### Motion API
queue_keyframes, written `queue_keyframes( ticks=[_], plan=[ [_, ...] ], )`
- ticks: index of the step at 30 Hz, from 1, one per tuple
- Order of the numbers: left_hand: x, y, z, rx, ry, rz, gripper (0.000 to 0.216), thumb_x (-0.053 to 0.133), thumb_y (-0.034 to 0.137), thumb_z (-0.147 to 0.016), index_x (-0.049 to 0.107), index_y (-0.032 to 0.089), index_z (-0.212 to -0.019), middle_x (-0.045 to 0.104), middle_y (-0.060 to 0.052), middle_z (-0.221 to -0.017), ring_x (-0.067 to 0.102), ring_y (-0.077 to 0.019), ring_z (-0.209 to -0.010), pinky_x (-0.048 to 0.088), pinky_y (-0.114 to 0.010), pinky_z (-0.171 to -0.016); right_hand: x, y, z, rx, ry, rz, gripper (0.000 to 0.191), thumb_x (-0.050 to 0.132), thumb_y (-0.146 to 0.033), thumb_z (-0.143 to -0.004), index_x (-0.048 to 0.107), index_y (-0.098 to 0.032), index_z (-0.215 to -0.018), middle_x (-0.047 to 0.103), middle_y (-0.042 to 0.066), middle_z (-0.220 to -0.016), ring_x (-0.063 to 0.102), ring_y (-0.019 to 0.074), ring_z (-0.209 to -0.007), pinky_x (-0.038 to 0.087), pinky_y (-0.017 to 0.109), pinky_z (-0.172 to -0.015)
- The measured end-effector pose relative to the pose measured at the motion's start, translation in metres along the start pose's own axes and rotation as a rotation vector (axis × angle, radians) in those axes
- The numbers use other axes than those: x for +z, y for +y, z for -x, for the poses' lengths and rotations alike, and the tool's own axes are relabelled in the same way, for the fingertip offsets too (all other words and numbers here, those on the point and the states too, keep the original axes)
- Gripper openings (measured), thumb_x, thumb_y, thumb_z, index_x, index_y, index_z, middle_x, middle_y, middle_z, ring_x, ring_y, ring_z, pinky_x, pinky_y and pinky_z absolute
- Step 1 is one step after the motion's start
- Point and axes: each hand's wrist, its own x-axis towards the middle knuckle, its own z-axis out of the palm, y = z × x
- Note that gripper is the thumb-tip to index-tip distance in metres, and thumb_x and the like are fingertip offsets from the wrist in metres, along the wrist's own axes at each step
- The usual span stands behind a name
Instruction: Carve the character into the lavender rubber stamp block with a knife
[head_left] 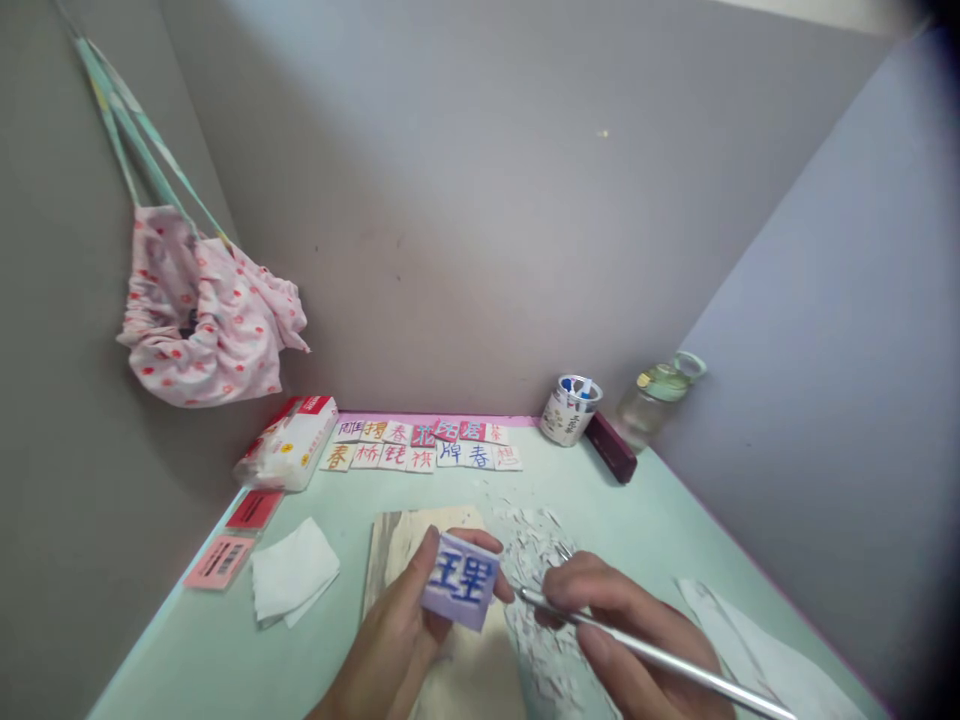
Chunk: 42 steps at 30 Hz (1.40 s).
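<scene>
My left hand (394, 640) pinches a small square lavender tile (460, 615) by its edges, thumb on the left side and fingers behind. A blue Chinese character on its face is turned towards me. My right hand (637, 625) grips a slim silver craft knife (675, 660) like a pen. Its tip points left, close to the tile's right edge and the left fingertips; whether it touches is unclear. Both hands are above a pale wooden board (469, 670), which they partly cover. Whitish shavings (536, 560) are scattered along the board's right side.
Two rows of character cards (420, 457) lie at the back. A tissue pack (292, 445), red and pink cards (220, 562) and a folded white tissue (295, 570) are left. Back right stand a pen tin (566, 420), dark red case (611, 450) and bottle (649, 410).
</scene>
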Motion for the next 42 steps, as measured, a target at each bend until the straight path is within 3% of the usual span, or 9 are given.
queue_keyframes(
  ticks=[5,7,14,18,27,33,38,42],
  plan=[
    [0.003,-0.001,-0.001,0.003,0.046,0.032,0.055,0.062,0.066,-0.09,0.073,0.016,-0.11,0.074,-0.007,-0.089,0.062,-0.0193,-0.086,0.045,-0.024,-0.076,0.004,0.022,0.002,0.379,0.035,-0.127,0.033,0.074,-0.052,-0.086,0.066,-0.022,-0.077,0.064,0.002,-0.074,0.06,0.0175,-0.068,0.05,0.025,-0.063],
    [0.003,-0.001,-0.001,0.012,0.049,0.04,0.056,0.064,0.066,-0.089,0.074,0.015,-0.108,0.074,-0.008,-0.09,0.061,-0.0196,-0.086,0.045,-0.024,-0.072,0.006,0.027,0.006,0.433,0.044,-0.144,0.034,0.077,-0.054,-0.083,0.066,-0.021,-0.078,0.063,0.002,-0.076,0.058,0.0174,-0.07,0.047,0.025,-0.063],
    [0.002,-0.001,-0.002,-0.019,0.047,0.078,0.05,0.06,0.06,-0.095,0.074,0.015,-0.111,0.073,-0.009,-0.096,0.061,-0.0198,-0.089,0.047,-0.026,-0.076,0.004,0.031,0.006,0.277,-0.057,0.025,0.016,0.066,-0.036,-0.089,0.063,-0.023,-0.081,0.064,0.002,-0.081,0.062,0.0201,-0.079,0.048,0.026,-0.067],
    [0.001,-0.001,-0.002,-0.008,0.035,0.049,0.052,0.06,0.062,-0.094,0.073,0.015,-0.111,0.073,-0.009,-0.095,0.061,-0.0208,-0.09,0.048,-0.026,-0.076,0.002,0.031,0.006,0.154,-0.116,0.149,0.007,0.06,-0.026,-0.088,0.063,-0.024,-0.083,0.067,0.0,-0.078,0.065,0.0182,-0.071,0.049,0.024,-0.062],
    [0.003,-0.001,-0.001,-0.005,0.017,0.012,0.053,0.058,0.063,-0.094,0.071,0.015,-0.111,0.074,-0.008,-0.095,0.064,-0.0224,-0.094,0.048,-0.028,-0.083,0.002,0.021,0.003,0.0,-0.124,0.167,0.011,0.057,-0.017,-0.085,0.062,-0.026,-0.086,0.068,-0.002,-0.077,0.066,0.0149,-0.067,0.051,0.021,-0.06],
    [0.004,-0.001,0.001,-0.007,0.034,-0.005,0.057,0.065,0.067,-0.088,0.071,0.016,-0.112,0.075,-0.008,-0.097,0.065,-0.025,-0.101,0.047,-0.029,-0.087,0.002,0.003,-0.002,0.026,-0.169,0.187,0.016,0.06,-0.011,-0.084,0.066,-0.025,-0.089,0.071,0.0,-0.083,0.07,0.0178,-0.076,0.056,0.024,-0.069],
    [0.001,-0.004,0.001,-0.024,0.048,-0.04,0.056,0.061,0.066,-0.09,0.071,0.018,-0.115,0.075,-0.008,-0.102,0.066,-0.0231,-0.096,0.048,-0.029,-0.086,0.001,0.016,0.003,0.07,-0.144,0.142,0.009,0.06,-0.025,-0.09,0.069,-0.025,-0.088,0.071,0.002,-0.079,0.069,0.0189,-0.069,0.056,0.025,-0.062],
    [-0.015,-0.018,0.012,-0.058,0.164,-0.145,0.058,0.061,0.07,-0.088,0.073,0.021,-0.118,0.073,-0.008,-0.116,0.064,-0.0254,-0.105,0.05,-0.031,-0.091,0.001,0.024,0.012,0.168,-0.093,0.032,0.011,0.066,-0.032,-0.092,0.074,-0.025,-0.091,0.072,0.003,-0.08,0.07,0.019,-0.072,0.057,0.025,-0.065]
  ],
)
